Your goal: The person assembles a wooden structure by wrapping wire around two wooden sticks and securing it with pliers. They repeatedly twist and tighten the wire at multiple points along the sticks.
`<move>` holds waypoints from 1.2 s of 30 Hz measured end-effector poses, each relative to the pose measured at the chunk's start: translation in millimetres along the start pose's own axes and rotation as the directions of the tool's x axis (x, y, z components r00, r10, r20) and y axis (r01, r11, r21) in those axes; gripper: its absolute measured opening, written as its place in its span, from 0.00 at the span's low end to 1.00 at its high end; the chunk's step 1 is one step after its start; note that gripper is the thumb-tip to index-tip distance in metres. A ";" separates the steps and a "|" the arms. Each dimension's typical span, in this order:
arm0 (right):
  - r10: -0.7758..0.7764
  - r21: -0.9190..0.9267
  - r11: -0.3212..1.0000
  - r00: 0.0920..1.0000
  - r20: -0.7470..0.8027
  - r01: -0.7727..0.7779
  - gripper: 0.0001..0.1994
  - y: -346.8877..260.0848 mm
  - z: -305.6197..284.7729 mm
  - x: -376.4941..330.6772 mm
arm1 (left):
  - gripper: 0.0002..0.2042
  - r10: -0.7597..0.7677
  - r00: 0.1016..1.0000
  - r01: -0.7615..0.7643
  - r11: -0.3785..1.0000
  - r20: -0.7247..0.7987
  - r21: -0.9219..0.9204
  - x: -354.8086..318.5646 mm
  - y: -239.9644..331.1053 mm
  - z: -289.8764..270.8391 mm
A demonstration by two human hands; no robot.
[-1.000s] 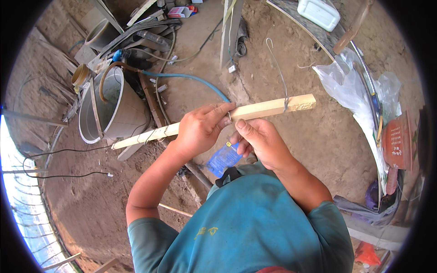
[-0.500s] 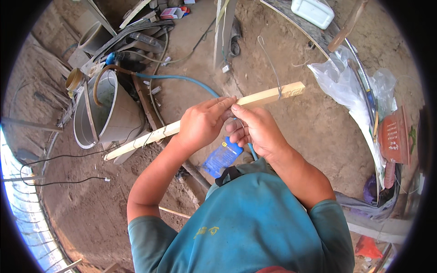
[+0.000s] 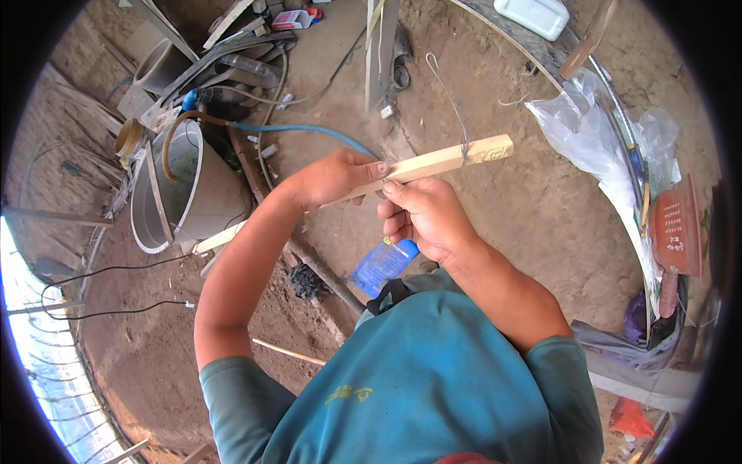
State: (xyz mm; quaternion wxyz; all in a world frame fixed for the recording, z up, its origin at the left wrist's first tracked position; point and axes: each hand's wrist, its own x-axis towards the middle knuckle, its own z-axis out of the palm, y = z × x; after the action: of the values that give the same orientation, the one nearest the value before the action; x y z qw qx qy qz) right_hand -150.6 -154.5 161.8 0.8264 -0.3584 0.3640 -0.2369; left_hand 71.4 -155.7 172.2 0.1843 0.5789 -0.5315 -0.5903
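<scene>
A long pale wooden strip [image 3: 444,160] runs from lower left to upper right in front of me. My left hand [image 3: 332,178] grips it near the middle. My right hand [image 3: 421,219] sits just below the strip, fingertips touching its underside beside the left hand. A thin wire [image 3: 450,100] is wrapped around the strip near its right end and rises up from it. A blue packet [image 3: 384,265] lies on the ground under my right hand.
A grey bucket [image 3: 189,189] with a hose stands at the left, by pipes and scrap. A blue hose [image 3: 301,130] crosses the dirt floor. Clear plastic bags [image 3: 595,143] and a red pot [image 3: 676,232] lie at the right. A black cable [image 3: 100,271] trails at the lower left.
The strip has shifted slightly in my hands and its right end sits a little lower and closer. My right hand has stayed under the strip next to my left.
</scene>
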 end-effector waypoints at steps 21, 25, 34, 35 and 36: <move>0.098 -0.125 0.988 0.993 0.065 -0.090 0.13 -5.4 -17.7 -23.2 | 0.20 -0.079 0.991 0.058 0.982 -0.109 -0.181 -7.8 5.1 10.9; 0.035 -0.158 0.987 0.999 0.038 -0.029 0.13 1.0 -17.2 -27.9 | 0.20 -0.119 0.982 0.089 0.976 -0.144 -0.197 -5.6 1.4 10.2; -0.385 -0.597 0.744 0.923 -0.017 0.300 0.11 10.0 14.2 -17.2 | 0.21 -0.099 0.980 0.060 0.974 -0.174 -0.218 -0.6 6.9 18.4; -0.514 -0.604 0.688 0.858 -0.013 0.402 0.08 15.0 18.4 -12.0 | 0.21 -0.103 0.978 0.058 0.970 -0.181 -0.234 -1.4 7.0 21.6; -0.556 -0.664 0.616 0.831 0.014 0.423 0.09 14.5 21.2 -7.9 | 0.21 -0.106 0.976 0.057 0.966 -0.189 -0.250 -1.9 7.1 23.7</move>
State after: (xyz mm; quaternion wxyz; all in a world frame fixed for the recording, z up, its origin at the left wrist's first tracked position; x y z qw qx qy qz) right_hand -137.2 -131.3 164.2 0.5158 -0.6796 0.3883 -0.3483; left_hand 48.2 -147.0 173.5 0.2821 0.6300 -0.4093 -0.5966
